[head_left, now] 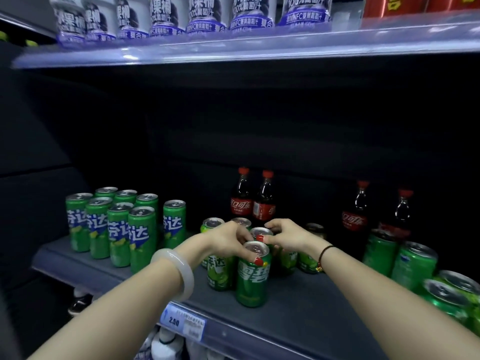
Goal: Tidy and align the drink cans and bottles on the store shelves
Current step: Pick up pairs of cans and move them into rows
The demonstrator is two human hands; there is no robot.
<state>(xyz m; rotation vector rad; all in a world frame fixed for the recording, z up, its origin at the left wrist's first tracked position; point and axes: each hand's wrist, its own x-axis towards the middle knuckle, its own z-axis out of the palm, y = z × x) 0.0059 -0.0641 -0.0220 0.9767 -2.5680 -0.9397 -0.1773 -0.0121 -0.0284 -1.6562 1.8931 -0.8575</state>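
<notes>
Gripping cans (pixel 252 281), left hand (pixel 228 239), right hand (pixel 288 236), behind edge (pixel 233 331)

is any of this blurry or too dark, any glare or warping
Head view: the white-and-purple juice bottles up top are motion-blurred; glare streaks the clear plastic shelf strip, which the wide angle bows; the back panel is near black; the front green soda can the left hand grips is sharp.

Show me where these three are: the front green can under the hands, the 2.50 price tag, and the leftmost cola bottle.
front green can (pixel 253 279), head view, middle of its label
price tag (pixel 179 322), head view, its printed face
leftmost cola bottle (pixel 241 205), head view, its red label
</notes>
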